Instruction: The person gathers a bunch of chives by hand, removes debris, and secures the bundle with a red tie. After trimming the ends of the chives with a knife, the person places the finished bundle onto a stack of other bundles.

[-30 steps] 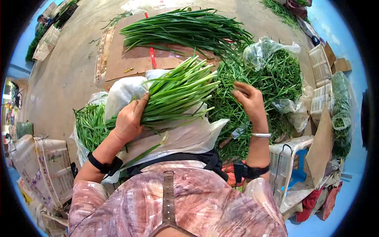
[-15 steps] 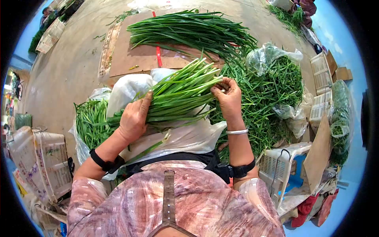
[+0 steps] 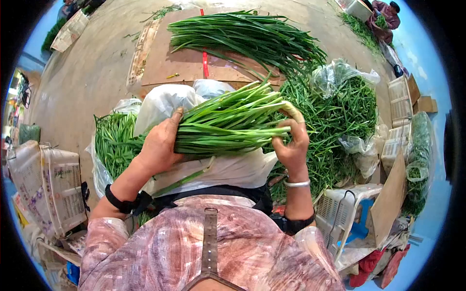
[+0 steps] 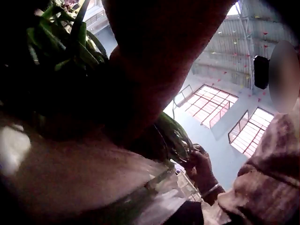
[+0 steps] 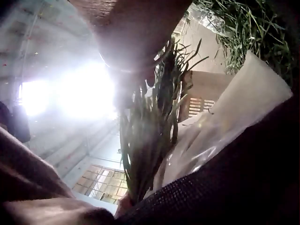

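Note:
A loose bundle of garlic chives lies across the person's lap, pale stem ends to the right. My left hand grips its leafy side, thumb on top. My right hand is at the stem ends with curled fingers, pinching pale stems between thumb and fingers. In the right wrist view the chives run down from the dark, backlit hand. Beneath the bundle spreads a white plastic sheet, with a single chive lying on it.
More long chives lie on a brown board ahead. A heap of loose greens with clear plastic is at right, and bagged chives at left. White crates stand on both sides. Another person sits far right.
My right hand has come in from the right to the stem ends and now pinches some, drawing them slightly lower. My left hand keeps its hold. The head view has shifted a little.

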The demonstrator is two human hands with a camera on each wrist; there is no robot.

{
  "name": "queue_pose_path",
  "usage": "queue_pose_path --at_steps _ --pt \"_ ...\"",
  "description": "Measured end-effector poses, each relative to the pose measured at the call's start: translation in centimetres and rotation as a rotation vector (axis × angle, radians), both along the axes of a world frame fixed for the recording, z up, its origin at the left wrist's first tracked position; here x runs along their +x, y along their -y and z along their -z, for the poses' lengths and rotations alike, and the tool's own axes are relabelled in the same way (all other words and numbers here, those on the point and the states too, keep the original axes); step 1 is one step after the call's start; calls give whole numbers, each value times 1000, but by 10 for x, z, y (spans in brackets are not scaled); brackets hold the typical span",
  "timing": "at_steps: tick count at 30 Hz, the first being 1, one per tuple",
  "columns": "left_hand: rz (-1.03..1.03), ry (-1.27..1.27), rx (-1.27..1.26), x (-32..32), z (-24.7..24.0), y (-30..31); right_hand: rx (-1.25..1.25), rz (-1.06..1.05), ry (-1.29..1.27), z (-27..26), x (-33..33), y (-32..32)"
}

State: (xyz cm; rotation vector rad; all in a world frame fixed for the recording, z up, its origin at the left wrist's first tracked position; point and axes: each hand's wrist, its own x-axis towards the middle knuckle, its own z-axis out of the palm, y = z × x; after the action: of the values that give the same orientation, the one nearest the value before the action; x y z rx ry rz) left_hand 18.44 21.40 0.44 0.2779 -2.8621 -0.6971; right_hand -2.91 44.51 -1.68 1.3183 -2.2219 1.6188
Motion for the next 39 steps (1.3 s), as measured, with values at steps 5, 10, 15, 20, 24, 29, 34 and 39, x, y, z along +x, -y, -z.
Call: queue_pose_path --at_steps 5,10,15,20,24,29,34,39 --pt "-87 90 -282 -7 8 -8 65 -33 -156 -30 8 -30" --pt "-20 -5 -341 -4 12 -8 2 -386 934 -30 3 -65" --pt "26 -92 -366 -3 13 -8 63 -448 1009 -5 -32 -100" --pt "31 -115 -425 -2 14 -10 1213 351 -57 32 -82 -120" --pt "56 -171 -481 -1 20 -9 481 93 393 4 -87 -53" --pt "83 -220 -511 -7 10 -7 214 -131 619 -20 -63 35" --pt "31 -284 -627 -10 -40 8 -248 -50 329 -64 -33 36" --pt "-24 -308 -688 -13 -16 31 -449 -122 456 -58 -39 13"
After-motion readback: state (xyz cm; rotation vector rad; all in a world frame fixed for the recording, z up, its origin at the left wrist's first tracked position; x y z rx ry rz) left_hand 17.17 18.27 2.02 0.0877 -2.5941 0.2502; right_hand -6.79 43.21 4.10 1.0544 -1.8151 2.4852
